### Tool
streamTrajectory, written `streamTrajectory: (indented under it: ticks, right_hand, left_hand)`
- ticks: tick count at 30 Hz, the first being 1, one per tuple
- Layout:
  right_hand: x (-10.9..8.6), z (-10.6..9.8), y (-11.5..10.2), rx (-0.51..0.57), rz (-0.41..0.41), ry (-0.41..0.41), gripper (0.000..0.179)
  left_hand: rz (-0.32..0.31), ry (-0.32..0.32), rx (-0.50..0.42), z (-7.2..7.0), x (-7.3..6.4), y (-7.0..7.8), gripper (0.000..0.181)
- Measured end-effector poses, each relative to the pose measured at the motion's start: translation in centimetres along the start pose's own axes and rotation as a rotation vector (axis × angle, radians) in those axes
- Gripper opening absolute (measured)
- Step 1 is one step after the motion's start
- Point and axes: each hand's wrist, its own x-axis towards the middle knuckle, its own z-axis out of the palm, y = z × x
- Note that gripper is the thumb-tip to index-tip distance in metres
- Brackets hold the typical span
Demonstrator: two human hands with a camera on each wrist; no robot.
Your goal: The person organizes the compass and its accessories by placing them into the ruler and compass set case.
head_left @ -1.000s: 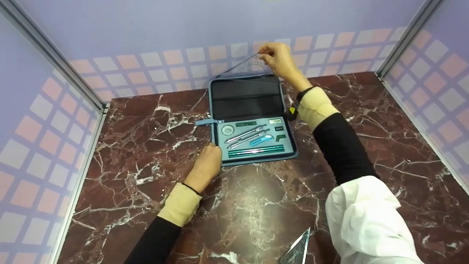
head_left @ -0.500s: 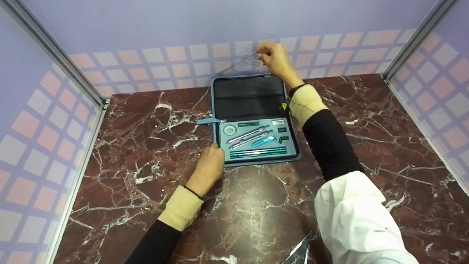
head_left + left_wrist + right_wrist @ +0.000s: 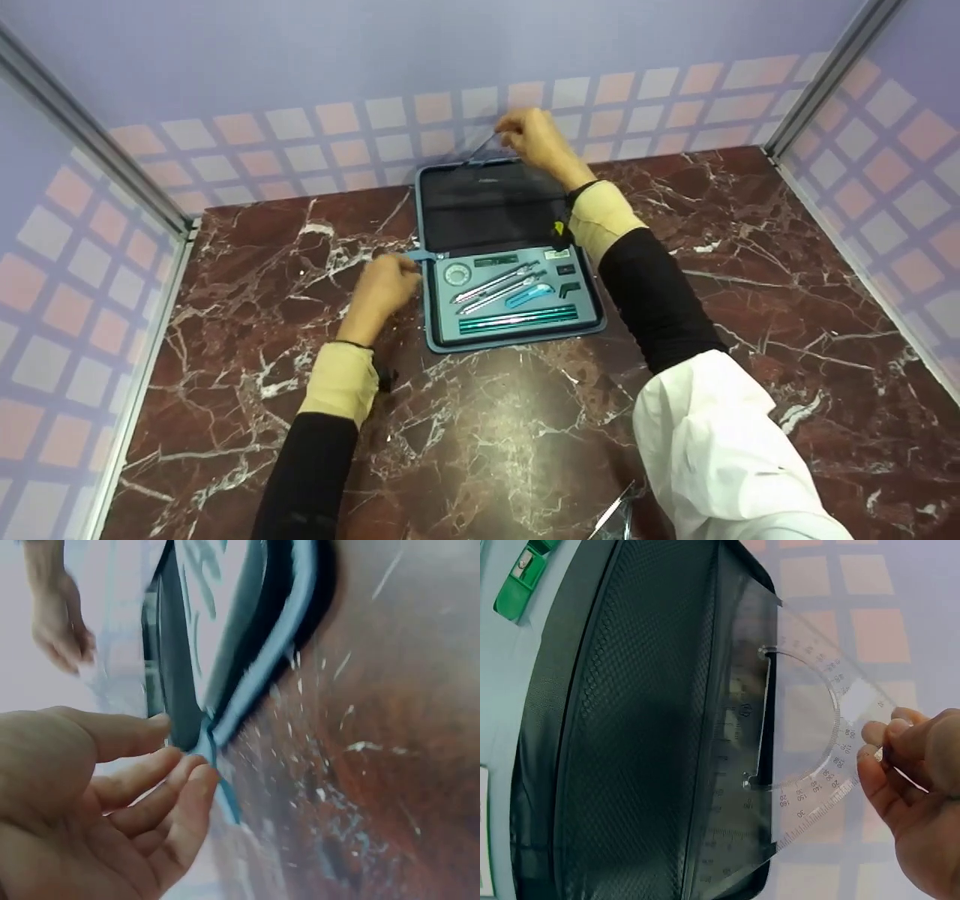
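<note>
A blue zip case (image 3: 442, 346) lies unfolded on the marble table, its black-lined lid (image 3: 487, 214) tipped back against the wall. Above the lid's far edge, my right hand (image 3: 538, 142) pinches one corner of a clear set square (image 3: 810, 802) with protractor markings. The set square's lower part overlaps the lid's dark pocket; whether it is inside, I cannot tell. My left hand (image 3: 386, 289) is beside the case's left side, close to its blue strap (image 3: 227, 799). Its fingers are loosely bent, with nothing seen between them.
Fitted in the case tray are a round dial-like piece (image 3: 457, 274), two silver compass-like tools (image 3: 495, 289), a blue cutter (image 3: 529, 295) and green pencils (image 3: 517, 319). Another clear triangular piece (image 3: 616, 517) lies at the table's near edge. Patterned walls stand around the table.
My left hand has left the case's front left corner and moved back toward the strap. My right hand has lowered the set square slightly toward the lid.
</note>
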Motion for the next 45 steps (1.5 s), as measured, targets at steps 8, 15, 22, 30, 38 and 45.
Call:
streamTrajectory:
  ticks: [8,15,22,30,38,45]
  right_hand:
    - [-0.7,0.0,-0.1,-0.074,-0.010,-0.004,0.032]
    - [-1.1,-0.4,-0.6,-0.054,-0.030,-0.031,0.024]
    - [-1.7,-0.3,-1.2,-0.010,-0.102,-0.039,0.023]
    - [-2.8,-1.3,-2.7,0.005,-0.124,-0.045,0.023]
    - [-2.8,-1.7,-3.8,0.023,-0.070,0.015,0.020]
    - [-2.8,-0.6,-4.8,-0.083,-0.120,0.060,0.021]
  left_hand:
    - [-0.064,0.031,-0.173,0.6,3.1,-1.5,0.047]
    - [-0.071,0.016,-0.223,2.0,5.0,-0.9,0.063]
    - [-0.082,0.092,-0.342,2.4,6.2,-0.4,0.064]
    - [-0.147,0.061,-0.580,1.4,6.4,0.4,0.055]
    - [-0.132,0.143,-0.549,-0.1,6.3,0.5,0.040]
    - [-0.065,0.129,-0.675,-0.7,6.5,0.2,0.047]
